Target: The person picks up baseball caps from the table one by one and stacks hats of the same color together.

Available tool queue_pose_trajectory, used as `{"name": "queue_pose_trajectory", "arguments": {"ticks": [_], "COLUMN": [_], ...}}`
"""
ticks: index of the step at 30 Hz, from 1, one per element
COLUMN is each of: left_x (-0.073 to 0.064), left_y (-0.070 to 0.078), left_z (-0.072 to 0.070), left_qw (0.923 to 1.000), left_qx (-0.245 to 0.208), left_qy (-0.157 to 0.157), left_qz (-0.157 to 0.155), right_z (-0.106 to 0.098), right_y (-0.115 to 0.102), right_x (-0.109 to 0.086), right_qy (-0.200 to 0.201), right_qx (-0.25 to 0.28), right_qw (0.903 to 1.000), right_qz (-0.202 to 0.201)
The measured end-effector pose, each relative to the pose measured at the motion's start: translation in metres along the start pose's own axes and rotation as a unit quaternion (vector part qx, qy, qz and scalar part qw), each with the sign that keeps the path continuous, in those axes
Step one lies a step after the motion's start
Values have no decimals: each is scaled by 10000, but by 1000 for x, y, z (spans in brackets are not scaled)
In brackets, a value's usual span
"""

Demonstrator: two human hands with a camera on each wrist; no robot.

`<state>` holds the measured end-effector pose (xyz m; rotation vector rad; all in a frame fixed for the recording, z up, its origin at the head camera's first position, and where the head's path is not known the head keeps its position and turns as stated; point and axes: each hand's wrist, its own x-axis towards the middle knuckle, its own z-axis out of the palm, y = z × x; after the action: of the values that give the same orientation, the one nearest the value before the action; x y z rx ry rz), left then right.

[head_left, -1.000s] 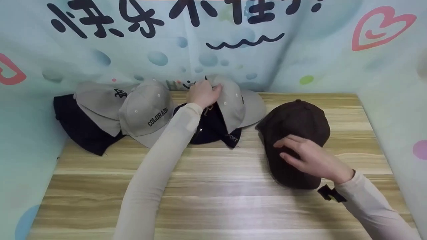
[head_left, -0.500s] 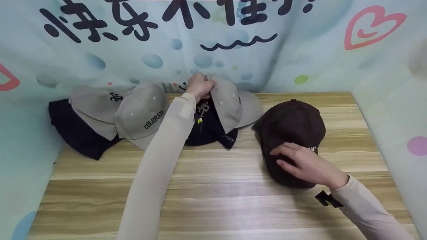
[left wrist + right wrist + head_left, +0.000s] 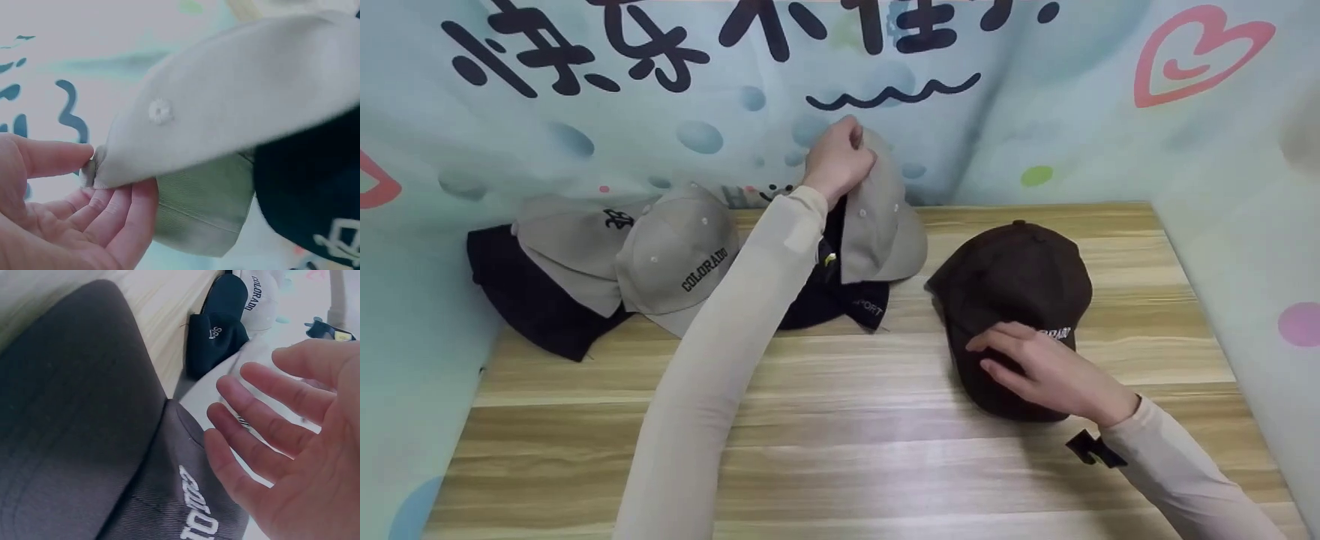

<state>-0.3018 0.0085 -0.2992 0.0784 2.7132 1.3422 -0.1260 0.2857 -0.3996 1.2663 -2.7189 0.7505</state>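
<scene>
With thumb and fingers, my left hand [image 3: 838, 161] pinches the edge of a light grey baseball cap [image 3: 877, 221]. In the left wrist view the thumb presses that edge [image 3: 90, 171] against the fingers, and the cap's crown extends to the right. Beneath it lies a navy cap [image 3: 817, 300], partly hidden by the left arm and the grey cap. My right hand [image 3: 1050, 371], fingers loosely spread and holding nothing, hovers over the brim of a dark brown cap [image 3: 1020, 270]. White lettering on that cap [image 3: 197, 506] shows in the right wrist view.
At the left of the wooden table [image 3: 840, 450], a grey COLORADO cap [image 3: 682, 247] overlaps another grey cap [image 3: 570, 232] and a navy cap [image 3: 547, 300]. A printed cloth [image 3: 735, 112] hangs behind the table and along its sides.
My left hand has risen with the grey cap, tilting it upward off the navy cap. The right hand stays nearly in place over the brown cap.
</scene>
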Motion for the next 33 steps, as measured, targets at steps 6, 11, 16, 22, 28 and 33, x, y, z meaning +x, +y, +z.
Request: {"name": "queue_pose_trajectory", "arguments": {"ticks": [6,11,16,22,28,33], "left_x": [-12,-27,-40,-52,-68,-77], "left_y": [20,30,35,37,34,28], "left_z": [-16,-27,-34,-37,-23,-8], "left_qw": [9986,9951,9888,9661,9385,9139], "left_qx": [25,112,476,1250,1615,1718], "left_qy": [-67,-236,-432,-1110,-2035,-2726], "left_qz": [522,951,1348,1968,2273,2469], "right_z": [4,4,4,0,-6,-8], "right_y": [-8,-12,-13,-7,4,12], "right_x": [-3,-3,-3,-4,-2,0], "right_qy": [49,80,110,178,166,171], "right_qx": [-29,-21,-11,-25,26,26], "right_qw": [10000,9999,9999,9998,9998,9996], "right_qz": [57,113,95,56,-79,-211]}}
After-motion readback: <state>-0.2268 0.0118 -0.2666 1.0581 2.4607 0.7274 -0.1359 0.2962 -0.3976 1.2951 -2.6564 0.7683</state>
